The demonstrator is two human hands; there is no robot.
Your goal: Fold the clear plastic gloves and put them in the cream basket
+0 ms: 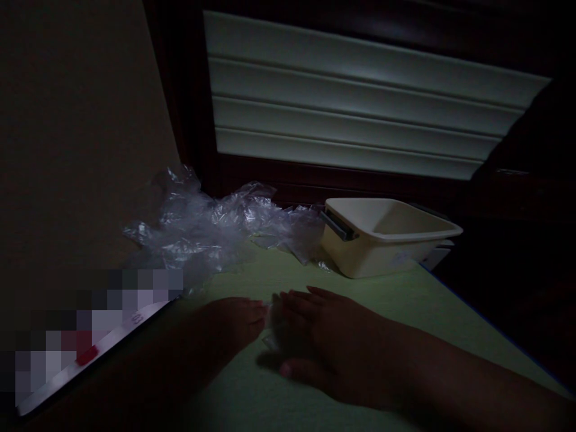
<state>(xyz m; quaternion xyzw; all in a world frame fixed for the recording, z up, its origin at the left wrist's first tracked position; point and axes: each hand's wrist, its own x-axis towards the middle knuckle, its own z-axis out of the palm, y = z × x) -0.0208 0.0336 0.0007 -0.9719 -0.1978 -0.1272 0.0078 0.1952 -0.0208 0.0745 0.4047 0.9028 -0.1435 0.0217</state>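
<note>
My left hand (240,324) is low over the green table, its fingers closed together at the edge of a small piece of clear plastic (270,342), which looks like a bag. Close beside it, my right hand (324,339) stretches its fingers over the same plastic and the tabletop, with the thumb held apart. The right palm hides much of the plastic. Behind both hands, a loose heap of crumpled clear plastic bags (198,222) lies along the wall. The scene is dark, and finer details are hard to make out.
A cream plastic bin (382,258) with dark handles stands at the table's back right. The green table (243,396) ends at a blue edge on the right. At left lies a white flat item (117,330), partly pixelated. A louvred panel (342,102) rises behind.
</note>
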